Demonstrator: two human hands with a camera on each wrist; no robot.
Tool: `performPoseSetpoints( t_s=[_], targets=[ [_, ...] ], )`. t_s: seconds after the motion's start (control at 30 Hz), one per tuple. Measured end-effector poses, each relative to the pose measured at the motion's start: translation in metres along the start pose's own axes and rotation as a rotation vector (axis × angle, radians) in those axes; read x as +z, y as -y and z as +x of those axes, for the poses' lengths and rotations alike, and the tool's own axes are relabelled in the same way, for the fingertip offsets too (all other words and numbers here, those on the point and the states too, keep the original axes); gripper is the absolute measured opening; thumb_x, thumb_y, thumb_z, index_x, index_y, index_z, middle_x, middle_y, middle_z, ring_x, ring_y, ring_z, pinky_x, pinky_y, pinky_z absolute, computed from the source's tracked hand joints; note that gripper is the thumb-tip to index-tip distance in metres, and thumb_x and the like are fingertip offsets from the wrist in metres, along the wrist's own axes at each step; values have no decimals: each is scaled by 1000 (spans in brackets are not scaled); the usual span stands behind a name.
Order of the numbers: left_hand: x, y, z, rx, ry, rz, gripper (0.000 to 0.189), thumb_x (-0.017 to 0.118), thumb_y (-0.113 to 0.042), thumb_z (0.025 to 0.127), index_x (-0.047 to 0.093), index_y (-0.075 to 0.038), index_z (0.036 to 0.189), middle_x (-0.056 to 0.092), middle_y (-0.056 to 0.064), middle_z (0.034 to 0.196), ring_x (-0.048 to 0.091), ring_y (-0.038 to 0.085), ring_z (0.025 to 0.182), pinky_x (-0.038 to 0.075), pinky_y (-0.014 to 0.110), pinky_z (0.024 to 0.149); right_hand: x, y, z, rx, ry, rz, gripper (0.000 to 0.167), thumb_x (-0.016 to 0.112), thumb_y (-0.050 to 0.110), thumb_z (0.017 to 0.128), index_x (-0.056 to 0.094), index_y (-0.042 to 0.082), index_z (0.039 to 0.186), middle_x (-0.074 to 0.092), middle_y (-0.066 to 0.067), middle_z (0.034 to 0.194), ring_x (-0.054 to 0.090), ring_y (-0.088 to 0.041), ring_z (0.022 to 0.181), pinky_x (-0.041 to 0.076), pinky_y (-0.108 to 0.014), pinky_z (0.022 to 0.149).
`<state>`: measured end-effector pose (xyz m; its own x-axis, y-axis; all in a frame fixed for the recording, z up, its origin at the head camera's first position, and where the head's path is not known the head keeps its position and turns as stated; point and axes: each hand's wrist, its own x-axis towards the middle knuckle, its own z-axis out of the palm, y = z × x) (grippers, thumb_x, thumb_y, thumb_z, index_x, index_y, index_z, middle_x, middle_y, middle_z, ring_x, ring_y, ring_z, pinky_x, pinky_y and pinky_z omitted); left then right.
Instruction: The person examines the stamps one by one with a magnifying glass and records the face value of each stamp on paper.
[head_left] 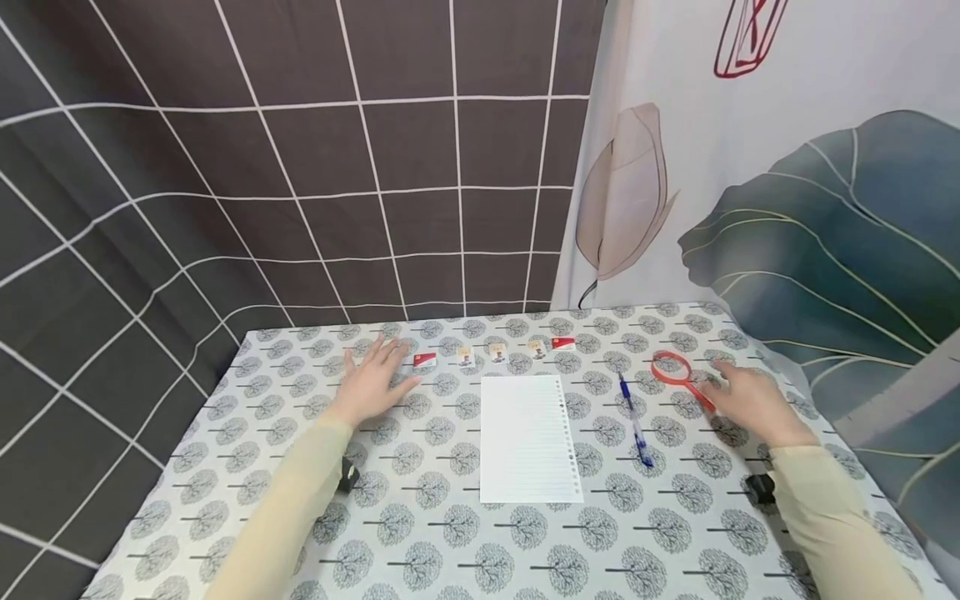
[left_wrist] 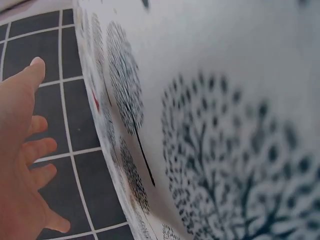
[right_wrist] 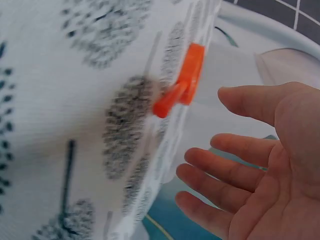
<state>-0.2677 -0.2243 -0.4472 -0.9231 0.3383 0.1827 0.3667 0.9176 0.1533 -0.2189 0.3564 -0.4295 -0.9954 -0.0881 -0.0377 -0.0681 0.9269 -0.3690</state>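
My left hand [head_left: 372, 385] is spread over the left part of the table, its thumb pointing toward a red-and-white card [head_left: 424, 360]. Nothing is in its grasp; the left wrist view shows the fingers [left_wrist: 40, 148] apart. On the right, my right hand [head_left: 752, 403] hovers beside the handle of a red magnifying glass [head_left: 672, 367]. In the right wrist view the orange-red handle [right_wrist: 172, 97] lies a short gap away from the extended fingers [right_wrist: 225, 167]. Left of the magnifying glass lies a blue pen [head_left: 634, 419]. A lined sheet of paper [head_left: 532, 439] with punched holes lies mid-table.
Behind the paper runs a row of small picture cards [head_left: 498, 353], ending at a second red-and-white card [head_left: 562, 342]. A tree-print cloth [head_left: 420, 533] covers the table. A dark grid curtain [head_left: 405, 150] and a leaf-print curtain [head_left: 847, 250] hang behind.
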Motion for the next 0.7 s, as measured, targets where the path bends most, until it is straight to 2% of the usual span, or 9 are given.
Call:
performPoseSetpoints(
  t_s=[0.1, 0.23, 0.4, 0.57, 0.7],
  targets=[
    [3, 4, 4, 16, 12, 1, 72, 56, -55, 99, 43, -8, 153, 37, 16, 159, 25, 41, 149, 8, 82, 109, 4, -3, 1, -9, 19, -1, 64, 55, 26, 101, 38, -24, 138, 69, -25, 88, 66, -42, 80, 52, -60, 74],
    [8, 10, 8, 54, 22, 49, 72, 55, -53, 100, 43, -6, 152, 39, 16, 158, 28, 41, 148, 7, 79, 112, 9, -6, 4, -37, 16, -11, 57, 60, 23, 98, 48, -23, 130, 68, -32, 100, 64, -50, 92, 53, -63, 77],
    [10, 15, 10, 89, 50, 90, 73, 56, -52, 99, 44, -3, 151, 41, 17, 156, 31, 40, 147, 12, 71, 117, 11, -9, 9, -32, 29, -9, 50, 63, 20, 95, 55, -20, 123, 67, -31, 99, 65, -47, 89, 54, -57, 72],
    [13, 16, 14, 128, 103, 28, 73, 56, -50, 100, 43, 1, 150, 40, 21, 156, 33, 39, 146, 19, 59, 121, 14, -9, 11, -10, 69, 3, 42, 66, 16, 93, 59, -18, 116, 68, -17, 85, 64, -30, 74, 54, -50, 65],
    [15, 15, 18, 116, 157, -2, 77, 55, -54, 99, 41, 2, 151, 37, 20, 158, 33, 38, 146, 23, 52, 122, 15, -9, 13, 9, 105, 26, 27, 64, 13, 95, 63, -12, 106, 66, -3, 74, 62, -21, 69, 53, -46, 63]
  ],
)
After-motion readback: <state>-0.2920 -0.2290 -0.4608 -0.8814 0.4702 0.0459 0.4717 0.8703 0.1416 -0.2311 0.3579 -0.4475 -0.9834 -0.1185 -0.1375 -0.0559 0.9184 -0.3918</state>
